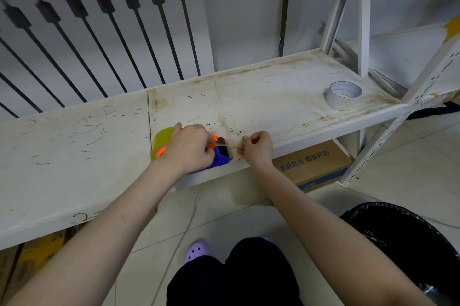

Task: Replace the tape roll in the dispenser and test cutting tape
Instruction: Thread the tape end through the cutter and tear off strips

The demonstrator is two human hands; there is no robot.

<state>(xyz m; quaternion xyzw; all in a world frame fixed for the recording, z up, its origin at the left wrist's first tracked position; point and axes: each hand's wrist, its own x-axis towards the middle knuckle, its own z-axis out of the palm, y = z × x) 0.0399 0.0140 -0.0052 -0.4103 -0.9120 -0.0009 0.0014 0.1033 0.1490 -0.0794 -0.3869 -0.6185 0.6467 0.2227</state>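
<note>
Pulling tape from dispenser (220,156) on shelf (74,146).
Left hand (189,148) clamped over dispenser; right hand (257,147) beside it, fingers pinching tape end (236,148); empty core (344,95) well right of dispenser.

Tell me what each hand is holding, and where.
Left hand grips the tape dispenser across its top; right hand pinches the tape's loose end.

**Dispenser loaded, spare core aside**

The blue-and-orange tape dispenser (220,156) lies at the front edge of the white shelf, carrying a yellowish clear tape roll (161,139) at its left end. A nearly empty tape roll (344,95) lies flat, well apart to the right.
</note>
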